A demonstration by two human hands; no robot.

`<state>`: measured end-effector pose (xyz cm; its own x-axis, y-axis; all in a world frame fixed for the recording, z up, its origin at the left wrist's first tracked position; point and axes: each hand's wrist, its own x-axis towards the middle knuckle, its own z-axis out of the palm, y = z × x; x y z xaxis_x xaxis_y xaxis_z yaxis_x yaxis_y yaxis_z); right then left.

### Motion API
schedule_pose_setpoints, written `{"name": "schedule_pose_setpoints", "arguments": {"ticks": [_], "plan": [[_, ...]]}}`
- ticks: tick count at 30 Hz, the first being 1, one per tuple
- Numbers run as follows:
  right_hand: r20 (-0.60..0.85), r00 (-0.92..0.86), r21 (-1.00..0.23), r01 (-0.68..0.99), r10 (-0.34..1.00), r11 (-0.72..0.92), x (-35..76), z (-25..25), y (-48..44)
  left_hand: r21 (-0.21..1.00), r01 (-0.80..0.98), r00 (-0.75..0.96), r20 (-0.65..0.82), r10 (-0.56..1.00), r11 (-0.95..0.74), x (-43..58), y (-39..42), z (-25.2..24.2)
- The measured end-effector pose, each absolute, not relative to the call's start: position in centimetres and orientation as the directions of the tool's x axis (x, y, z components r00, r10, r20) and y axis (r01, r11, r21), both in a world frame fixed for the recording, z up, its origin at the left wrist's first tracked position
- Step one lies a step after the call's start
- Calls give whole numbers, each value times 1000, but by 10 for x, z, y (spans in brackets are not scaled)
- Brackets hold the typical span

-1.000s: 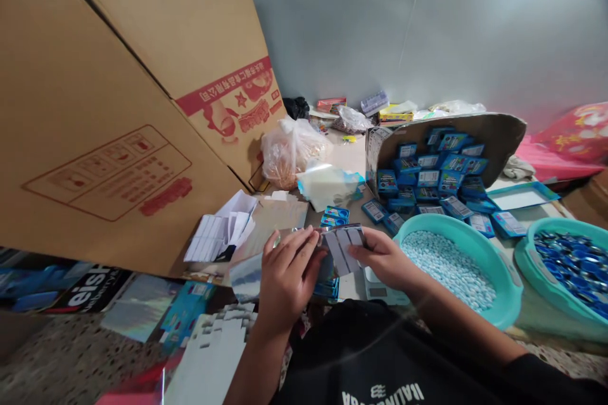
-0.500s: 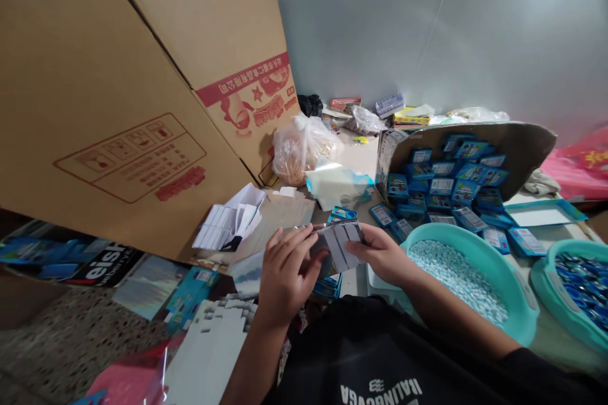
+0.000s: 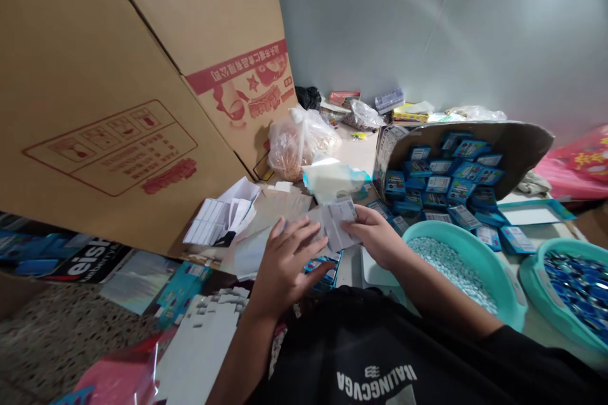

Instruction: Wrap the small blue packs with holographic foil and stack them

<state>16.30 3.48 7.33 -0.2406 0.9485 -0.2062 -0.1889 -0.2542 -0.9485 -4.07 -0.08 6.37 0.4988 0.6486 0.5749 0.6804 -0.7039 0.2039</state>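
Note:
My right hand (image 3: 380,237) pinches the right side of a thin pale label sheet (image 3: 338,226), marked with several lighter panels. Over the sheet's left end lies my left hand (image 3: 289,262), its fingers stretched out and its thumb apart; whether the fingertips press on the sheet is hard to tell. Below the hands, partly covered by the left one, is a group of small blue boxes (image 3: 327,266). A stack of similar label sheets (image 3: 209,220) rests to the left with folded white paper (image 3: 240,202).
A tall cardboard carton (image 3: 228,12) stands at the left. An open box on its side (image 3: 517,145) holds many blue packs (image 3: 437,184). Two turquoise basins, one (image 3: 513,291) with pale blue pellets, another (image 3: 532,275) with shiny blue wrapped pieces, stand at the right. Flat white cartons (image 3: 194,348) lie at the lower left.
The label sheet has tipped flatter and moved slightly up. My left hand has loosened, its fingers and thumb spreading from the sheet. My right hand still holds it. The view has shifted a little.

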Motion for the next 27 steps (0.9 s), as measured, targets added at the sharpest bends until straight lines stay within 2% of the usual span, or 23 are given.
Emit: {"name": "schedule_pose_setpoints", "arguments": {"ticks": [4, 10, 13, 27], "plan": [[-231, -233, -946, -175, 945, -274, 163, 75, 35, 271, 639, 504, 560, 658, -720, -42, 5, 56], [-270, -208, -932, -187, 940, -309, 163, 75, 34, 468, 559, 452, 520, 725, -684, -41, 12, 53], [-270, -205, -928, -204, 941, -311, 163, 73, 34, 527, 531, 420, 515, 747, -663, -40, 12, 53], [-260, -167, -930, -223, 951, -294, 167, 67, 37, 571, 558, 347, 499, 794, -602, -26, 16, 37]]}}
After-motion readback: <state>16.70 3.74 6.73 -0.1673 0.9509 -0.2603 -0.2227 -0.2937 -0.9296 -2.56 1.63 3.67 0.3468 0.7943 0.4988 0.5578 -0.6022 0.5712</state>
